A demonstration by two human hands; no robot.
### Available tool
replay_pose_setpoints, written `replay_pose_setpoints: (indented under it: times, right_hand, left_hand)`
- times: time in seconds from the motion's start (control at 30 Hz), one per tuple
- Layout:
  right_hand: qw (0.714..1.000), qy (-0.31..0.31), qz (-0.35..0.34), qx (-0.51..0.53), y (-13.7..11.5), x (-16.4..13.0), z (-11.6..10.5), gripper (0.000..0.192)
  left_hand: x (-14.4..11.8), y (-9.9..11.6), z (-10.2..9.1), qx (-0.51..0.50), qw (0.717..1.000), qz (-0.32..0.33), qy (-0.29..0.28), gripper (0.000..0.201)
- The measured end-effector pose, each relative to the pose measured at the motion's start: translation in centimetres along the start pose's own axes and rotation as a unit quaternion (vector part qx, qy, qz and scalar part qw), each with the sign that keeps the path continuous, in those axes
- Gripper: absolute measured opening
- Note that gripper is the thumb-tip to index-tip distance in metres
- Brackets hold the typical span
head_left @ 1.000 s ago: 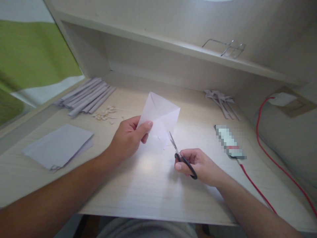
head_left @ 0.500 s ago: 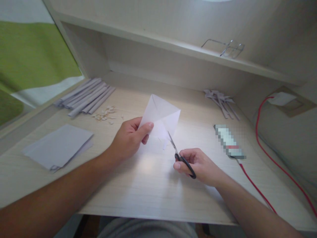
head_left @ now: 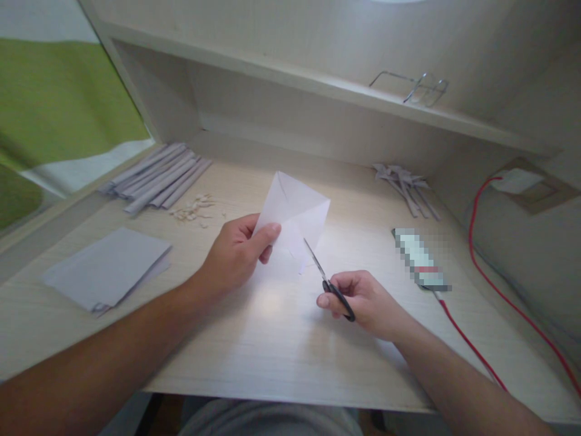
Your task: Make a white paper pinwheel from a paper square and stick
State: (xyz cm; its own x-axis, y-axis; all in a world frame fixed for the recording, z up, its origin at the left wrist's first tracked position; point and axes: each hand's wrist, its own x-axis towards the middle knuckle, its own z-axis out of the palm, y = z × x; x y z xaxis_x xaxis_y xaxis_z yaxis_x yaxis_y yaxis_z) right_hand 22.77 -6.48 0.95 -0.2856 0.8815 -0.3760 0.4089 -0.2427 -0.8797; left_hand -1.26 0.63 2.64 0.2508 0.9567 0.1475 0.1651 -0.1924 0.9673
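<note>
My left hand (head_left: 242, 248) pinches the left corner of a white sheet of paper (head_left: 299, 209) between thumb and fingers, holding it above the desk. Crease lines cross the sheet. In my right hand (head_left: 358, 300) is a pair of black-handled scissors (head_left: 338, 298), its blades pointing up and left. The blade tips overlap the lower edge of the sheet in view; the blades look close together. Small paper scraps (head_left: 303, 265) show beneath the paper. Some of my right fingers are hidden behind the handles.
Rolled paper tubes (head_left: 158, 175) lie at the back left, near small pale pieces (head_left: 195, 210). Folded paper sheets (head_left: 109, 266) rest at left. Paper pinwheels on sticks (head_left: 403, 184) lie back right. A phone (head_left: 417, 259) has a red cable (head_left: 472, 345). A wire stand (head_left: 424, 89) is on the shelf.
The scissors have shifted slightly up and left over the paper, and their blades and handles have drawn closer together. My left hand and the paper have barely moved.
</note>
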Motion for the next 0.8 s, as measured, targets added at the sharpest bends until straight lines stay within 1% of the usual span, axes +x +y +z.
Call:
replay_pose_setpoints:
  times: [0.17,0.43,0.57,0.8]
  right_hand:
    - [1.000,0.002,0.008,0.001,-0.10,-0.12,0.02,0.045]
    - [1.000,-0.002,0.003,0.014,0.12,-0.06,0.10,0.045]
    - [1.000,-0.001,0.002,0.023,0.03,-0.11,0.16,0.044]
    - [1.000,0.001,-0.001,0.031,-0.01,-0.10,0.16,0.046]
  left_hand:
    - [0.00,0.22,0.03,0.004,1.000,0.001,-0.003,0.039]
    - [-0.13,-0.33,0.26,-0.002,0.999,0.008,-0.041,0.040]
    - [-0.30,-0.25,0.47,-0.011,0.998,0.004,-0.063,0.039]
    - [-0.30,-0.16,0.58,-0.005,0.997,0.007,-0.073,0.040]
